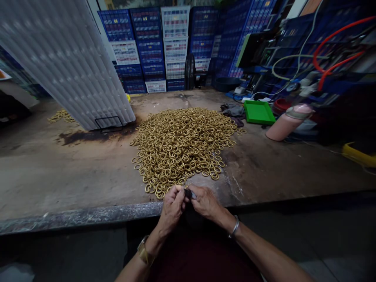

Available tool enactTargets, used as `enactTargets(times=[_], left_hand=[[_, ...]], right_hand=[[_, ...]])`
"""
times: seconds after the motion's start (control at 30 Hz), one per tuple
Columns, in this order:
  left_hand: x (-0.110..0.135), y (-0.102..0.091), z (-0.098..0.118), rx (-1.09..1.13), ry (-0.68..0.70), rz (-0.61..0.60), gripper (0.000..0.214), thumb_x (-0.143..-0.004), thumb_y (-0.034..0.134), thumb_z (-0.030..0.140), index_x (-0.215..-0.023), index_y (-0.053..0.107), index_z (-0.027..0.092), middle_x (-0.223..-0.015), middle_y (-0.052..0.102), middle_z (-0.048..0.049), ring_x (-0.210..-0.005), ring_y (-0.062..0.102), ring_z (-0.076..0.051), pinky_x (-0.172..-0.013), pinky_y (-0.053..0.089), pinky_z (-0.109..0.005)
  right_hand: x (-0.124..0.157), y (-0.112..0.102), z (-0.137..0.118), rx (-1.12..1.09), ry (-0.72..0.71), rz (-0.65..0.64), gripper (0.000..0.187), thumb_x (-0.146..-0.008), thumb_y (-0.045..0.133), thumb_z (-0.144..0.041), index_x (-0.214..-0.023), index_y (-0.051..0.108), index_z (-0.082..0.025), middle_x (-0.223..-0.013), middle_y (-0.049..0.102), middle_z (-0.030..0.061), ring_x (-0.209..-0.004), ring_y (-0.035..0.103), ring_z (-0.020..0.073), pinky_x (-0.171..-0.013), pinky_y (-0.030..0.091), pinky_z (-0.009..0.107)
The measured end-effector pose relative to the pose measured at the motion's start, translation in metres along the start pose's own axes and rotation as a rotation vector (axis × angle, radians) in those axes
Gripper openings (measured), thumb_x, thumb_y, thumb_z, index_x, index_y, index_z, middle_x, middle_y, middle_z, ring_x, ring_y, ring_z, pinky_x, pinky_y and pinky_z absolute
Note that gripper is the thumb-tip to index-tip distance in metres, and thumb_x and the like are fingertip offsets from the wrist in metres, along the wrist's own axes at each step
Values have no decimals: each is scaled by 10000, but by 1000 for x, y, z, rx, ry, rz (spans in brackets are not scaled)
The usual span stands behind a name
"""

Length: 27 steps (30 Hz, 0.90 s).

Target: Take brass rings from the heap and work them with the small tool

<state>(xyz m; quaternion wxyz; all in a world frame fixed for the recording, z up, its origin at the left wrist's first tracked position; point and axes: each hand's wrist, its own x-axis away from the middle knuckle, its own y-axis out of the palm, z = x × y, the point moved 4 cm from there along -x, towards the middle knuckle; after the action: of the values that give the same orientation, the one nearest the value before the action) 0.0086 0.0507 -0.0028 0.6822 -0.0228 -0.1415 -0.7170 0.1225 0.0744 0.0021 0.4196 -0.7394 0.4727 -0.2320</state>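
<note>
A broad heap of brass-coloured rings lies on the worktable, its near edge just beyond my fingers. At the table's front edge my left hand is closed in a pinch, thumb against fingers; what sits between them is mostly hidden. My right hand is closed on a small dark piece with a greyish end, which reaches across to the left fingertips. The piece is too small to name. Both hands meet in front of the heap, with a few loose rings close to the left knuckles.
A tall stack of translucent ribbed sheets stands at left on the worktable. Right of the heap are dark cloths, a green tray and a pink bottle. Blue and white crates rise behind.
</note>
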Motion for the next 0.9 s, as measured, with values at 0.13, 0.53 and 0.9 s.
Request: enactTargets(times=[0.13, 0.53, 0.9], left_hand=[[9, 1, 7, 3, 3, -16, 341, -788, 503, 489, -680, 478, 166, -525, 446, 56, -399, 335, -40, -379, 240, -161], [6, -14, 5, 456, -78, 25, 268, -741, 614, 372, -708, 468, 150, -777, 611, -38, -476, 455, -54, -373, 286, -155], [5, -10, -3, 710, -283, -62, 209, -687, 676, 300, -728, 556, 133, -709, 566, -10, -579, 533, -85, -401, 342, -144]], right_hand=[[-4, -3, 14, 66, 86, -5, 189, -731, 439, -155, -832, 595, -193, -674, 622, 28, -596, 520, 137, -537, 266, 232], [-4, -6, 27, 133, 152, 130, 183, -820, 486, -325, -946, 555, -213, -901, 630, 36, -767, 569, 164, -612, 322, 243], [-12, -5, 28, 107, 176, 126, 144, -751, 516, -213, -894, 536, -206, -836, 606, 23, -714, 532, 139, -583, 277, 231]])
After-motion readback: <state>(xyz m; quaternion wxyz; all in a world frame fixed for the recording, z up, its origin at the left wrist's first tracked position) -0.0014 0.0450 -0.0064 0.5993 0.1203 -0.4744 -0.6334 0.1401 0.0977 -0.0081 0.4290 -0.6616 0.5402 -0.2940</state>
